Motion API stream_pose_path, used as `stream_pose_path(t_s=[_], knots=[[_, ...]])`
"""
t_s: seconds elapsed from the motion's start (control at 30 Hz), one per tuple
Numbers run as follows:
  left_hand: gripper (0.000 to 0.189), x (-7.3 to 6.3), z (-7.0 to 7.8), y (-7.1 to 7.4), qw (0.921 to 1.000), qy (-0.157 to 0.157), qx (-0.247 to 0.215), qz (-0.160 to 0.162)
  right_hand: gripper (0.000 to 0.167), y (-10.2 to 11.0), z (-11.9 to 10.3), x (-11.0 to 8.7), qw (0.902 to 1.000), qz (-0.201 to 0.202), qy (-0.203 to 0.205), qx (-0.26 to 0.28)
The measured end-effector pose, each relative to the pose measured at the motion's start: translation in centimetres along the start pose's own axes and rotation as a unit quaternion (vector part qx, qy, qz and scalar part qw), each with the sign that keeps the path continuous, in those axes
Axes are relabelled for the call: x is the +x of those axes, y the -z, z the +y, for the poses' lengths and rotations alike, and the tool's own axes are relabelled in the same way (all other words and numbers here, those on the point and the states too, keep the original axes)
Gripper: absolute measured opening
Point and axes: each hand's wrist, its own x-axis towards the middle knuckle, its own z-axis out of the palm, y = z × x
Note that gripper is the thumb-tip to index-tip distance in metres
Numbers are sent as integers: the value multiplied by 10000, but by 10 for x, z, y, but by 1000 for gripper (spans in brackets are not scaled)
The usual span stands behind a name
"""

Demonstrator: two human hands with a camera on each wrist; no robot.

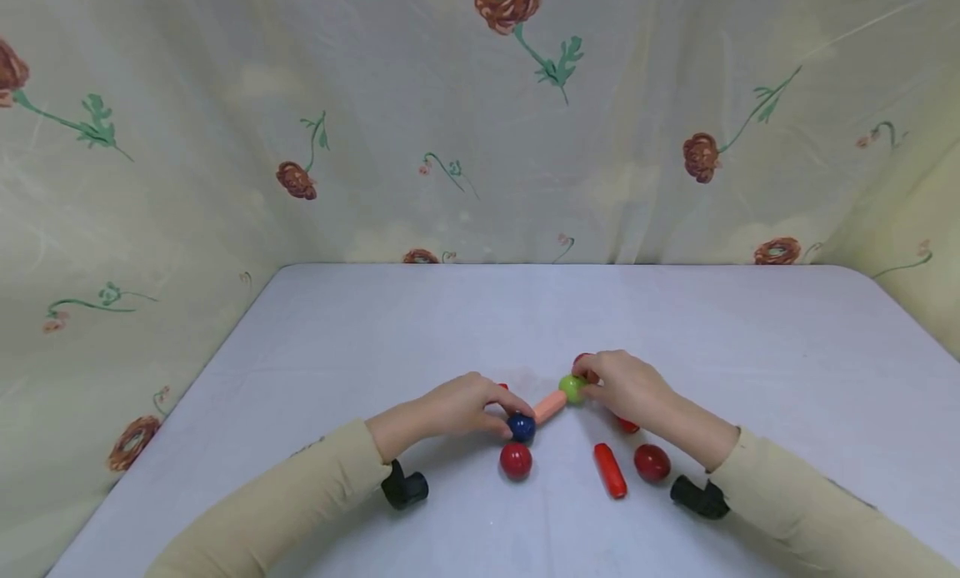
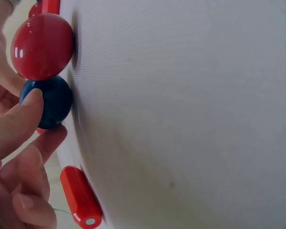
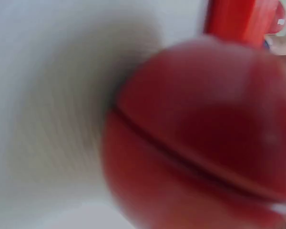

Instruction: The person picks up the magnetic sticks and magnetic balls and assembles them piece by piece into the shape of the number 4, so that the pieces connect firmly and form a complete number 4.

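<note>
Your left hand (image 1: 463,407) pinches the blue ball (image 1: 521,429), grip narrow; your right (image 1: 628,386) pinches the green ball (image 1: 571,390). Pink rod (image 1: 551,407) lies between them. Red ball (image 1: 516,460) crowds blue's near side; tabletop (image 1: 525,311) stretches beyond, far edge well apart.

A pinch is formed by the left hand (image 1: 463,405), the thumb (image 2: 25,114) set on one side of the grip and the forefinger (image 2: 51,142) opposite; its other fingers (image 2: 34,183) are bent beside the grip; the right hand (image 1: 628,386) is angled inward, fingers and thumb curved to its own grip; behind each grip, bare wrists (image 1: 392,433) are followed by sleeved forearms (image 1: 300,486).
</note>
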Motion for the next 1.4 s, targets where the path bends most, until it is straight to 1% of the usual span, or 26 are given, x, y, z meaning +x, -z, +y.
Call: stream_pose_path(t_s=[0.1,0.23,0.3,0.4,0.57,0.7,0.8,0.9,1.03,1.13,1.23,1.4], knots=[[36,0,0,-2,9999,109,-90,58,27,3,-2,-10,9995,-293,-82,-93],[35,-1,1,-3,9993,246,-155,223,31,5,-5,-25,9958,-870,-66,-288],[35,-1,1,-4,9989,298,-185,322,31,4,-6,-31,9934,-1064,61,-424],[33,-1,1,-6,9982,352,-247,430,29,1,-7,-36,9906,-1178,393,-580],[30,1,3,-9,9968,449,-352,565,28,-3,-5,-39,9862,-1178,895,-746],[28,3,4,-10,9952,531,-516,643,30,-6,-5,-43,9799,-1114,1271,-1057],[27,4,5,-11,9940,619,-584,692,28,-8,-6,-47,9759,-1046,1473,-1225],[26,5,6,-12,9930,727,-595,719,24,-10,-7,-48,9756,-1012,1496,-1247],[26,7,7,-14,9912,891,-662,720,26,-11,-8,-47,9783,-1113,1296,-1173],[26,8,8,-14,9900,973,-714,723,27,-11,-9,-46,9810,-1207,1145,-998],[27,8,8,-15,9898,973,-755,715,25,-11,-6,-44,9829,-1098,1258,-771],[30,7,9,-15,9903,913,-795,679,23,-11,1,-39,9823,-783,1645,-441]])
